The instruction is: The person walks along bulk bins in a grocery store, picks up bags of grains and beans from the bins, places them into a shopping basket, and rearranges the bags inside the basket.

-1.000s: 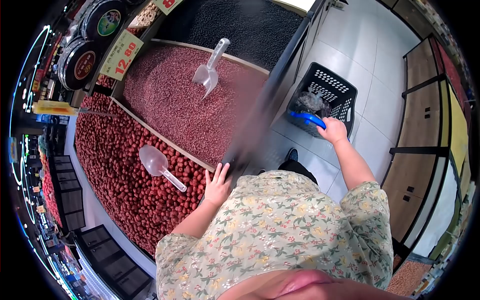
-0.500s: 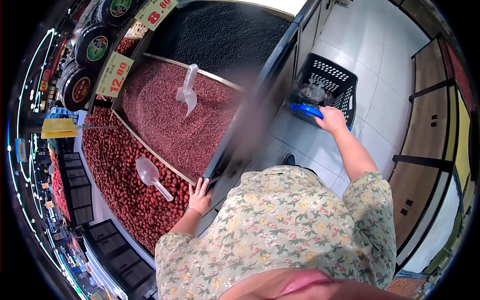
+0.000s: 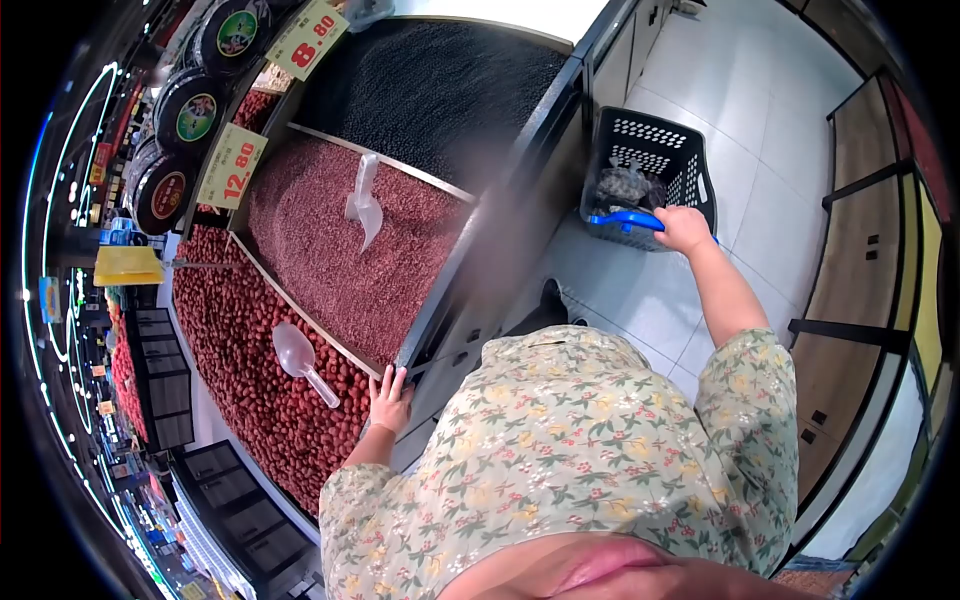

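Observation:
My right hand [image 3: 684, 228] is closed round the blue handle [image 3: 628, 219] of a black shopping basket [image 3: 697, 180]. Inside the basket lies a clear plastic bag with dark contents [image 3: 630, 186]. At the bins' front edge, my left hand [image 3: 390, 404] rests with its fingers apart, touching the corner of the rim. Beside it are red dates [image 3: 255, 400] with a clear scoop [image 3: 294, 350] lying on top. Beyond a divider, a bin of small reddish beans [image 3: 310, 210] holds another clear scoop [image 3: 366, 210].
Black beans [image 3: 430, 85] fill the far bin. Price signs [image 3: 231, 168] and round dark packages [image 3: 197, 117] line the back edge. Tiled floor [image 3: 745, 150] runs between the bins and wooden cabinets [image 3: 850, 240] on the right. A dark shoe [image 3: 552, 296] shows below me.
The view has shifted slightly, and a leg and shoe now show more beside the bins. My right hand still grips the basket handle; my left hand remains at the bin edge.

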A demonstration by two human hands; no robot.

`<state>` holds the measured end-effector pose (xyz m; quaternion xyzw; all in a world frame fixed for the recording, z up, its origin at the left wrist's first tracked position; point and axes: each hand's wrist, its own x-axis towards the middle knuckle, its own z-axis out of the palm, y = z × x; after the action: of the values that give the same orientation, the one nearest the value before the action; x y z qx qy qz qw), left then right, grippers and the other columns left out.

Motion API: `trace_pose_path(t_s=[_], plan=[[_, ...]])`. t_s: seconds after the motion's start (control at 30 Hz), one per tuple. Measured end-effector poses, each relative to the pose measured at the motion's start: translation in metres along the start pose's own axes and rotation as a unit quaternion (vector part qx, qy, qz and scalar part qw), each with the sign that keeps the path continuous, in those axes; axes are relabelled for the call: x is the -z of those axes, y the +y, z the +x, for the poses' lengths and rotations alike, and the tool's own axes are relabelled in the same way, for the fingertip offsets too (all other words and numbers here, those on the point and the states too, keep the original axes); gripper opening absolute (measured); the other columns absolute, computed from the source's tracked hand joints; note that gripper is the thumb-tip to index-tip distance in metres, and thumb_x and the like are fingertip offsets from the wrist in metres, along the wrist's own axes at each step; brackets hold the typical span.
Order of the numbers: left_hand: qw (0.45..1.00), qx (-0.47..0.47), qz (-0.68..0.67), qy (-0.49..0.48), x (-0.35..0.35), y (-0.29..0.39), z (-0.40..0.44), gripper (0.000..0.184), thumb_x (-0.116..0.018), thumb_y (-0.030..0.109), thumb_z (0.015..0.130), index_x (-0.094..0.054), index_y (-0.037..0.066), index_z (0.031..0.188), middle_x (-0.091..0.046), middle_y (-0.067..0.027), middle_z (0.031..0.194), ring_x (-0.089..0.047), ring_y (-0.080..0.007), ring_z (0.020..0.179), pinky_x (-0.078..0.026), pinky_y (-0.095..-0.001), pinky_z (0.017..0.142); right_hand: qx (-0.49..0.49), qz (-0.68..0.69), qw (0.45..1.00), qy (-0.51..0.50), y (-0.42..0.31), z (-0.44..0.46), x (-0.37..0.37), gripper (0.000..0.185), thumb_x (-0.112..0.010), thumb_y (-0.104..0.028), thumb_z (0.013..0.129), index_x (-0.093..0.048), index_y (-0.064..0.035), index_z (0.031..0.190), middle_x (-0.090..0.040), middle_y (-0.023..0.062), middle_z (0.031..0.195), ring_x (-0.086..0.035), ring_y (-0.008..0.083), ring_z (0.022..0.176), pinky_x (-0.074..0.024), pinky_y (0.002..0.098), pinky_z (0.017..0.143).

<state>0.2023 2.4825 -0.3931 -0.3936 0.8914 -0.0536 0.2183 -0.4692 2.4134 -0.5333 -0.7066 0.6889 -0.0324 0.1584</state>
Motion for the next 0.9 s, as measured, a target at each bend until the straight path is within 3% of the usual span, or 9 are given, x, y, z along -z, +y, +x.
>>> trace_pose_path(t_s=[0.37,0.5,0.53,0.6,0.63,0.67,0.73,0.8,0.9], plan=[[1.000,0.003,-0.013,0.007,-0.001,0.000,-0.001,0.034,-0.065,0.018,0.067,-0.067,0.020,0.101,-0.033,-0.0024,0.143,-0.026,-0.0293,0.136,-0.020,-0.0636,0.106,0.002,-0.045,0.999,-0.027,0.054,0.007,0.007,0.030,-0.072,-0.033,0.069,-0.061,-0.0134,0.089,-0.063,0.0082,0.082,-0.064,0.0268,0.080,-0.0525,0.0400,0.069],[0.993,0.075,-0.087,-0.036,0.030,0.022,0.006,0.035,-0.065,0.014,0.063,-0.067,0.018,0.098,-0.033,-0.0025,0.143,-0.027,-0.0306,0.136,-0.017,-0.0643,0.106,-0.030,-0.039,0.998,-0.034,0.085,-0.008,0.005,0.031,-0.074,-0.030,0.066,-0.060,-0.0123,0.087,-0.062,0.0081,0.081,-0.064,0.0268,0.080,-0.0523,0.0397,0.070],[0.984,0.115,-0.133,-0.004,0.030,0.031,0.010,0.035,-0.064,0.012,0.063,-0.066,0.015,0.098,-0.043,-0.0058,0.137,-0.034,-0.0289,0.133,-0.016,-0.0652,0.105,-0.049,-0.031,0.998,-0.012,0.092,-0.012,-0.001,0.030,-0.075,-0.027,0.064,-0.060,-0.0117,0.085,-0.062,0.0080,0.081,-0.063,0.0271,0.079,-0.0523,0.0398,0.070],[0.984,0.102,-0.145,0.005,0.039,0.039,0.026,0.035,-0.063,0.011,0.065,-0.064,0.015,0.099,-0.048,-0.0070,0.130,-0.039,-0.0278,0.129,-0.018,-0.0642,0.104,-0.064,-0.023,0.998,-0.007,0.092,-0.020,0.001,0.030,-0.075,-0.026,0.063,-0.060,-0.0114,0.084,-0.062,0.0081,0.081,-0.063,0.0272,0.079,-0.0524,0.0400,0.069],[0.984,0.090,-0.154,0.025,0.046,0.043,0.045,0.034,-0.062,0.010,0.066,-0.063,0.014,0.100,-0.054,-0.0083,0.124,-0.045,-0.0266,0.125,-0.020,-0.0633,0.104,-0.080,-0.018,0.997,0.008,0.093,-0.021,0.003,0.029,-0.075,-0.026,0.062,-0.060,-0.0111,0.083,-0.062,0.0082,0.080,-0.063,0.0273,0.078,-0.0524,0.0402,0.069],[0.965,0.117,-0.222,0.079,0.069,0.051,0.079,0.035,-0.061,0.007,0.068,-0.061,0.013,0.102,-0.059,-0.0086,0.114,-0.054,-0.0261,0.113,-0.029,-0.0569,0.100,-0.077,-0.016,0.996,0.044,0.091,-0.023,0.000,0.026,-0.075,-0.023,0.061,-0.060,-0.0108,0.078,-0.061,0.0076,0.077,-0.063,0.0272,0.077,-0.0525,0.0406,0.067],[0.935,0.123,-0.288,0.168,0.100,0.056,0.152,0.033,-0.062,0.000,0.068,-0.061,0.008,0.101,-0.061,-0.0099,0.109,-0.058,-0.0284,0.098,-0.042,-0.0408,0.086,-0.085,-0.019,0.995,0.050,0.089,-0.022,-0.004,0.024,-0.074,-0.021,0.060,-0.060,-0.0110,0.077,-0.061,0.0073,0.076,-0.063,0.0271,0.077,-0.0525,0.0407,0.067],[0.908,0.093,-0.336,0.232,0.117,0.061,0.225,0.030,-0.061,-0.002,0.072,-0.061,0.006,0.101,-0.063,-0.0107,0.103,-0.060,-0.0292,0.091,-0.047,-0.0384,0.079,-0.095,-0.022,0.993,0.073,0.084,-0.022,-0.004,0.021,-0.072,-0.018,0.058,-0.059,-0.0112,0.073,-0.059,0.0064,0.072,-0.062,0.0270,0.074,-0.0521,0.0408,0.064],[0.886,-0.041,-0.358,0.292,0.150,0.070,0.326,0.029,-0.063,-0.007,0.070,-0.062,0.004,0.097,-0.065,-0.0114,0.096,-0.063,-0.0287,0.086,-0.050,-0.0364,0.075,-0.100,-0.015,0.992,0.076,0.083,-0.021,-0.003,0.021,-0.072,-0.019,0.058,-0.059,-0.0115,0.072,-0.059,0.0063,0.072,-0.062,0.0268,0.073,-0.0516,0.0408,0.064]])
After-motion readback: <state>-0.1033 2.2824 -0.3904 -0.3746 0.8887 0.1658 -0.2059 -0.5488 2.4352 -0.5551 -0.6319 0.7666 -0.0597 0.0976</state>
